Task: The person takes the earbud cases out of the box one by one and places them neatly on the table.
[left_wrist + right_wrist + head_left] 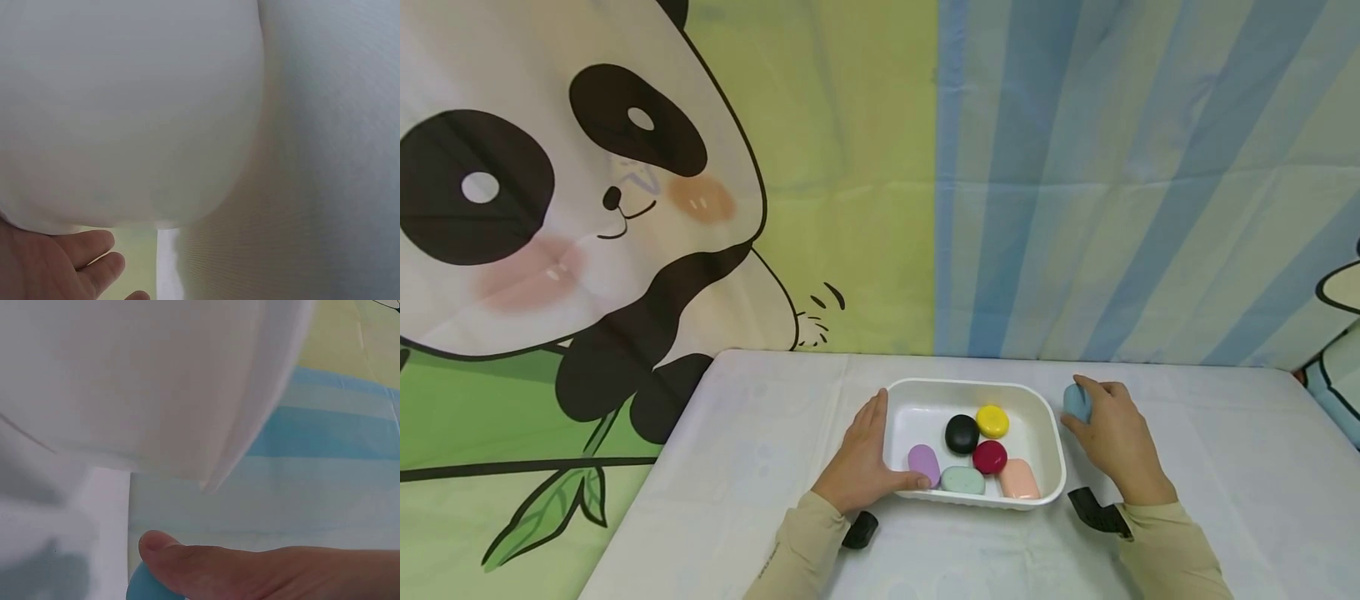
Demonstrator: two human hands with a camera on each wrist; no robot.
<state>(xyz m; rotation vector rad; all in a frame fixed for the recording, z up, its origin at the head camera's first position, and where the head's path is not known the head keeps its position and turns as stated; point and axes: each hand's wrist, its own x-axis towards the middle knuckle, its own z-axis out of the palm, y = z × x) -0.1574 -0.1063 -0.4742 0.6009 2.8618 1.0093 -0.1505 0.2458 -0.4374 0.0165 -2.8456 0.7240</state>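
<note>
A white tray (976, 502) is sitting on the table (1225, 467), its long axis running left to right. The left hand (863, 460) is lying against its left wall, fingers straight and together. The right hand (1112, 440) is curling around one blue pebble (1076, 402) just right of the tray. Six pebbles are lying inside: lilac, black, yellow, red, green, peach.
</note>
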